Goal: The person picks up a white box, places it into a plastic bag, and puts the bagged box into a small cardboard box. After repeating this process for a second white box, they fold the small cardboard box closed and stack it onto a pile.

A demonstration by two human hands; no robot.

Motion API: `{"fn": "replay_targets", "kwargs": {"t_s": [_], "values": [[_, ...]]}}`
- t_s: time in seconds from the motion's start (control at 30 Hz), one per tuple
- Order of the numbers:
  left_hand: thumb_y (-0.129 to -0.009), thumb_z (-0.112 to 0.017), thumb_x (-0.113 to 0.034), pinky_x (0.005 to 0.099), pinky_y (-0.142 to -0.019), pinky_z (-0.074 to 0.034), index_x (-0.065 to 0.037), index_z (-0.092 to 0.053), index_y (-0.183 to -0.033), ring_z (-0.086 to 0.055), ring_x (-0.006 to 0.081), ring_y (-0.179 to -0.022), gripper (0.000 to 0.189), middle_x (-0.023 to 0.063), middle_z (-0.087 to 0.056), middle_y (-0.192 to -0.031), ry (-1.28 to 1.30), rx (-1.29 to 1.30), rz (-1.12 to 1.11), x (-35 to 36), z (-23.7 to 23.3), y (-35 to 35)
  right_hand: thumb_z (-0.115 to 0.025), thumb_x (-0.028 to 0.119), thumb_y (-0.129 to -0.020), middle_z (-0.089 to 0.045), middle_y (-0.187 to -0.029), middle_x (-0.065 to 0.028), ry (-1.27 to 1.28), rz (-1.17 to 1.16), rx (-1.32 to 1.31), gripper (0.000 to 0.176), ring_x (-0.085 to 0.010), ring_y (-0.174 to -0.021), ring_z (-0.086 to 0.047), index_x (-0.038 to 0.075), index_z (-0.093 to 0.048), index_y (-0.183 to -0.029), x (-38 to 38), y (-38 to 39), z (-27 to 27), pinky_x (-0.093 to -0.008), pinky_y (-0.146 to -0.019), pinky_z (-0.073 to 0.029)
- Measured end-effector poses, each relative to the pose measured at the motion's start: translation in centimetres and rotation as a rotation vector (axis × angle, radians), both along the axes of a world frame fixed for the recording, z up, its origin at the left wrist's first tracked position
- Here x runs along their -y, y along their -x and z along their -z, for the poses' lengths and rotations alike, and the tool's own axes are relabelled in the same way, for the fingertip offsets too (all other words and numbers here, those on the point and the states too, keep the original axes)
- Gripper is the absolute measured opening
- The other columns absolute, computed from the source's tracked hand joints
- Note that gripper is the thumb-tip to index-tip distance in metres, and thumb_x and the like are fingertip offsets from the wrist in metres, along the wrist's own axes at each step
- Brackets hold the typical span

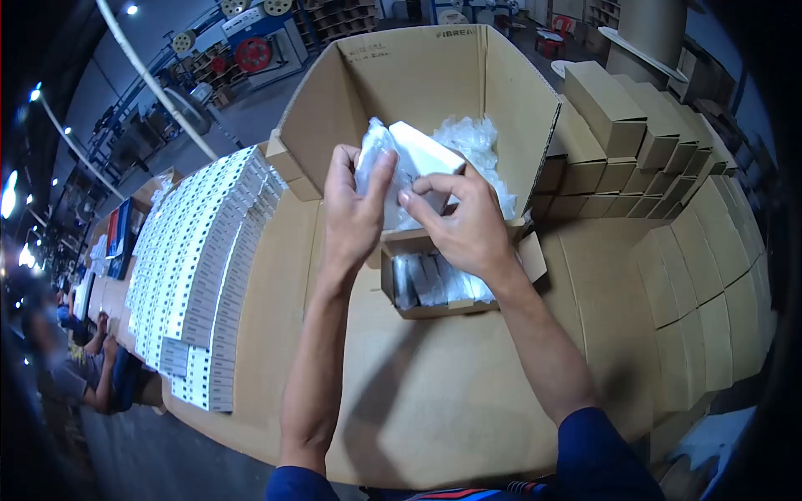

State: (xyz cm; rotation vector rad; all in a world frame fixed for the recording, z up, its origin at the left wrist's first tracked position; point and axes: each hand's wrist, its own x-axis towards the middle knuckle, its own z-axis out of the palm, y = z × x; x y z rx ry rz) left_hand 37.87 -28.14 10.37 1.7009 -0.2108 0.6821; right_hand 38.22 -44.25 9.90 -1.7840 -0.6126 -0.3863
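Note:
My left hand is closed around a clear plastic-wrapped packet, thumb pressed on its front. My right hand holds a white box tilted up, its thumb and index finger curled close to the plastic. What lies inside the wrapping cannot be made out. Just below both hands stands a small open cardboard box with several plastic-wrapped packets in it. Behind them a large open carton holds a heap of clear plastic bags.
Tall stacks of white printed boxes stand on the left of the cardboard-covered table. Brown cardboard boxes are piled at the right, with more nearer me. Another person sits at the far left. Machinery stands behind.

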Motion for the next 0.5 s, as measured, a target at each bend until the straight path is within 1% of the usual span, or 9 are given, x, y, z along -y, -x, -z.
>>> {"fn": "replay_targets", "kwargs": {"t_s": [0.03,0.07,0.1,0.17,0.2,0.23,0.3,0.4,0.5], "values": [[-0.101,-0.071,-0.023,0.0251,-0.067,-0.045,-0.007,-0.048,-0.102,-0.05,0.0065,-0.08,0.028,0.0019,-0.055,-0.088,0.0,-0.022,0.028,-0.3,0.2,1.3,-0.081,0.021,-0.085,-0.067,-0.107,-0.0221,-0.026,-0.021,0.0,0.021,-0.0386,-0.108,-0.064,0.002,-0.078,-0.094,0.1,0.9,0.4,-0.0443,-0.097,-0.05],[-0.1,-0.071,-0.018,0.0247,-0.068,-0.048,-0.006,-0.048,-0.106,-0.055,0.0068,-0.081,0.027,0.0034,-0.059,-0.089,0.228,-0.053,0.166,-0.2,0.0,3.0,-0.081,0.02,-0.085,-0.066,-0.104,-0.0187,-0.059,-0.029,0.009,0.02,-0.0317,-0.102,-0.066,0.002,-0.077,-0.094,0.2,1.8,1.0,-0.0411,-0.091,-0.052],[-0.099,-0.072,-0.013,0.0243,-0.069,-0.05,-0.006,-0.048,-0.111,-0.059,0.0071,-0.082,0.027,0.005,-0.063,-0.091,0.454,-0.082,0.309,0.0,-0.3,4.8,-0.081,0.02,-0.085,-0.065,-0.105,-0.0173,-0.052,-0.063,-0.07,0.02,-0.0284,-0.099,-0.066,0.002,-0.077,-0.094,0.8,3.2,0.9,-0.0392,-0.088,-0.053],[-0.099,-0.071,-0.008,0.0246,-0.069,-0.053,-0.005,-0.048,-0.117,-0.064,0.0082,-0.083,0.03,0.0075,-0.066,-0.095,0.509,-0.186,0.379,-1.8,0.1,8.4,-0.081,0.019,-0.086,-0.064,-0.105,-0.0147,-0.029,-0.127,-0.24,0.019,-0.0219,-0.093,-0.066,0.002,-0.076,-0.093,2.7,6.3,0.4,-0.0352,-0.081,-0.054],[-0.098,-0.071,-0.006,0.0248,-0.068,-0.055,-0.004,-0.048,-0.12,-0.067,0.0088,-0.084,0.032,0.0087,-0.068,-0.097,0.54,-0.242,0.415,-2.6,0.5,10.3,-0.08,0.019,-0.087,-0.062,-0.104,-0.0105,0.05,-0.172,-0.233,0.018,-0.0147,-0.086,-0.062,0.002,-0.075,-0.094,3.9,7.6,0.3,-0.0307,-0.071,-0.052],[-0.1,-0.066,-0.006,0.024,-0.066,-0.057,-0.003,-0.047,-0.13,-0.069,0.0103,-0.077,0.036,0.0084,-0.07,-0.096,0.544,-0.279,0.438,-2.8,1.0,12.4,-0.079,0.018,-0.089,-0.062,-0.105,-0.0092,-0.09,-0.211,-0.204,0.018,-0.0139,-0.085,-0.06,0.002,-0.074,-0.094,4.1,8.9,1.6,-0.0308,-0.068,-0.051],[-0.1,-0.065,-0.004,0.0233,-0.066,-0.056,-0.006,-0.048,-0.124,-0.066,0.0082,-0.075,0.03,0.0051,-0.066,-0.093,0.537,-0.32,0.424,-2.5,2.2,16.3,-0.075,0.018,-0.093,-0.06,-0.106,-0.0084,-0.087,-0.298,-0.308,0.017,-0.013,-0.085,-0.058,0.001,-0.073,-0.094,5.0,12.2,2.4,-0.03,-0.071,-0.05],[-0.099,-0.066,-0.002,0.0231,-0.067,-0.054,-0.007,-0.052,-0.112,-0.062,0.0068,-0.077,0.019,0.002,-0.063,-0.091,0.757,-0.172,0.464,-2.5,5.7,20.9,-0.069,0.018,-0.099,-0.057,-0.11,-0.0089,0.111,-0.293,-0.407,0.019,-0.0122,-0.086,-0.056,0.0,-0.071,-0.093,6.0,16.3,4.1,-0.0288,-0.078,-0.05],[-0.099,-0.065,0.0,0.0233,-0.071,-0.053,-0.008,-0.053,-0.104,-0.059,0.0067,-0.079,0.015,0.0002,-0.059,-0.088,0.858,-0.151,0.309,-1.8,9.1,24.4,-0.065,0.02,-0.103,-0.055,-0.106,-0.0077,-0.097,-0.349,-0.542,0.024,-0.0114,-0.085,-0.054,-0.001,-0.071,-0.093,5.9,20.5,7.6,-0.0274,-0.081,-0.049]]}}
